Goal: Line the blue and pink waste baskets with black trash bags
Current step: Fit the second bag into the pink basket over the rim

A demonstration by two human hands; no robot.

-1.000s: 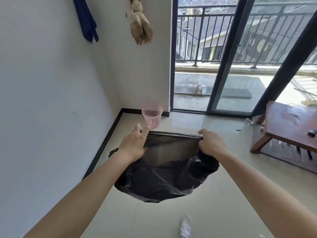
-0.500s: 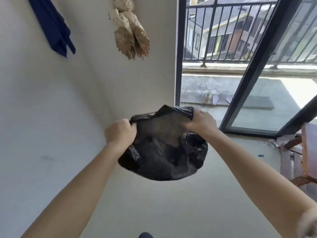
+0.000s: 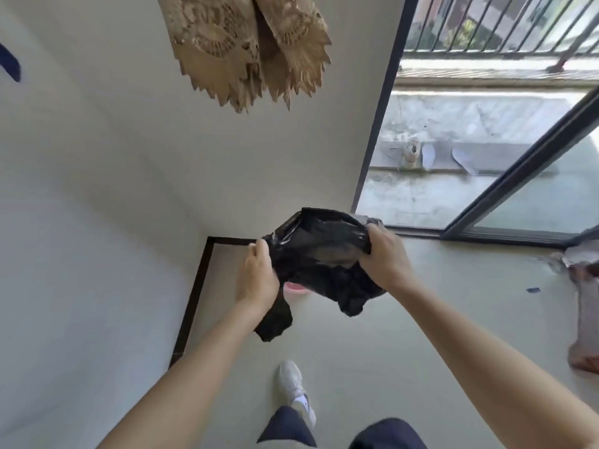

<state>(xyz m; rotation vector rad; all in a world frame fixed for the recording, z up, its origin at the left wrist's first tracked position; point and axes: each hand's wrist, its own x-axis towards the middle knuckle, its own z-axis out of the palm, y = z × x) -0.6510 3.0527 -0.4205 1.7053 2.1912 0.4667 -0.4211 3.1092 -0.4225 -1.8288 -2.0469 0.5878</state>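
Observation:
I hold a black trash bag (image 3: 324,254) stretched between both hands above the floor corner. My left hand (image 3: 257,277) grips its left edge and my right hand (image 3: 384,259) grips its right edge, with the mouth held apart between them. The bag's body hangs crumpled below. Only a sliver of the pink waste basket (image 3: 293,289) shows beneath the bag, between my hands; the rest of it is hidden. No blue basket is in view.
White walls meet at the corner on the left, with a dark skirting (image 3: 194,296) along the floor. A tan fringed cloth (image 3: 252,47) hangs overhead. A sliding glass door (image 3: 486,157) opens to a balcony. A wooden furniture leg (image 3: 586,319) stands at the right. My shoe (image 3: 293,388) is below.
I have stepped closer to the corner and the view has tilted down. The bag has come down over the pink basket, which now peeks out beneath it. Both hands keep their grip.

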